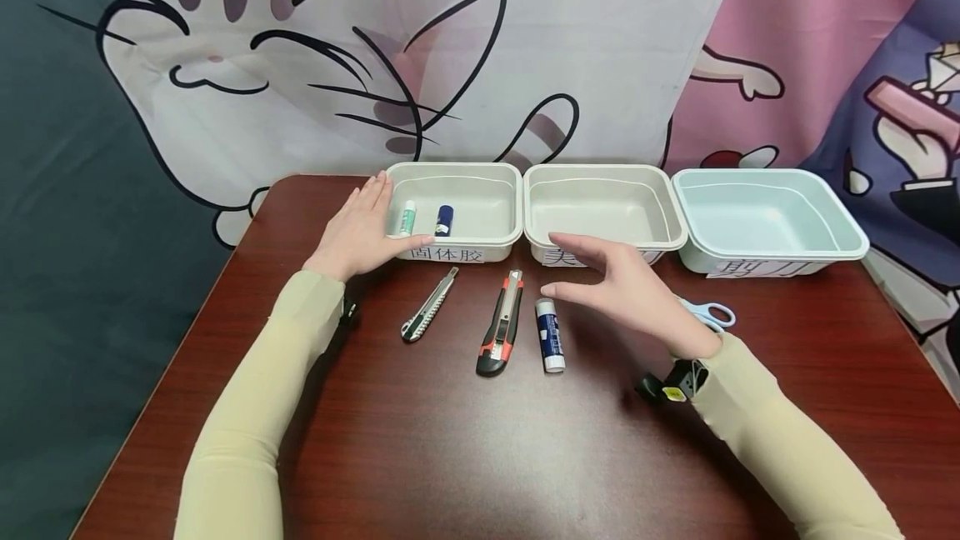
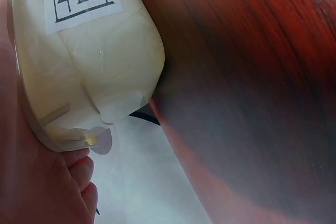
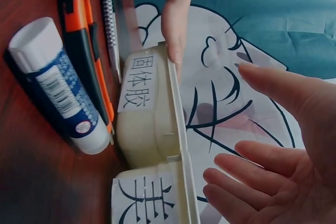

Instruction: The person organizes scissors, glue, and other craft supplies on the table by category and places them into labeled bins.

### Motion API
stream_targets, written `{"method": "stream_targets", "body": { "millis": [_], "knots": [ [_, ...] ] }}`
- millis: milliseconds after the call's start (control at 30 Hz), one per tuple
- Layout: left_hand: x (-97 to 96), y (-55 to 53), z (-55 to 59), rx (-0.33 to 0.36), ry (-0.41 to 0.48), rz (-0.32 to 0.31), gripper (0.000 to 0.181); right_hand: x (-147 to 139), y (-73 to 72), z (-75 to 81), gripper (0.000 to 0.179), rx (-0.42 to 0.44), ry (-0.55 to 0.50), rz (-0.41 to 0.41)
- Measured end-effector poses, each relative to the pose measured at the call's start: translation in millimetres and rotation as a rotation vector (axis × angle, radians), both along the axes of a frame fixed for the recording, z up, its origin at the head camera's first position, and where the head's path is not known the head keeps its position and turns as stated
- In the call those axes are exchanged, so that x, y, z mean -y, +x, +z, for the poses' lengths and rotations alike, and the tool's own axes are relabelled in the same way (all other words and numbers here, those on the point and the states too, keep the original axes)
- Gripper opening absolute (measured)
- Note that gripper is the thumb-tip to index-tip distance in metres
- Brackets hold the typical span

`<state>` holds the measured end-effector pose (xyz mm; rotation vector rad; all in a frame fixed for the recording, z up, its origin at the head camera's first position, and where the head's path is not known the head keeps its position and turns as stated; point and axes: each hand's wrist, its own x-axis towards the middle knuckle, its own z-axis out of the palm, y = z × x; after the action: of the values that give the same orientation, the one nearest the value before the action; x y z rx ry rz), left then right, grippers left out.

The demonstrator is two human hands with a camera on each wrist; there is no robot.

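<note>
The right hand hovers open just right of the glue stick, seemingly reaching for it, while the flat left hand steadies the left tray; closing on the stick comes next.

The left tray is labelled "固体胶".

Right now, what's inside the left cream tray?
The left cream tray holds two glue sticks: a green-and-white one and a dark blue one. The left hand covers its near-left corner.
</note>
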<state>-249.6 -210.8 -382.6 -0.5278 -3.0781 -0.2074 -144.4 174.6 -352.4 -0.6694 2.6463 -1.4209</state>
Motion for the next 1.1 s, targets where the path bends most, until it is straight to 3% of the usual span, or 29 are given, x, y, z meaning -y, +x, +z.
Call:
{"method": "stream_targets", "body": {
  "millis": [267,400,733,1100],
  "knots": [
    [0.5,0.1,-2.2,0.003,0.007,-0.001,0.127,-8.5,11.2,-7.4,0.083,-0.017,0.116,0.050],
    [0.6,0.6,-2.5,0.001,0.010,-0.003,0.126,-11.4,15.5,-16.4,0.087,-0.016,0.121,0.085],
    [0.2,0.8,-0.4,0.005,-0.003,0.001,0.126,-11.9,15.4,-46.4,0.099,-0.041,0.183,0.159],
    [0.2,1.3,0.0,0.006,0.001,-0.003,0.126,-10.1,17.4,-59.7,0.118,-0.068,0.248,0.218]
  ]
}}
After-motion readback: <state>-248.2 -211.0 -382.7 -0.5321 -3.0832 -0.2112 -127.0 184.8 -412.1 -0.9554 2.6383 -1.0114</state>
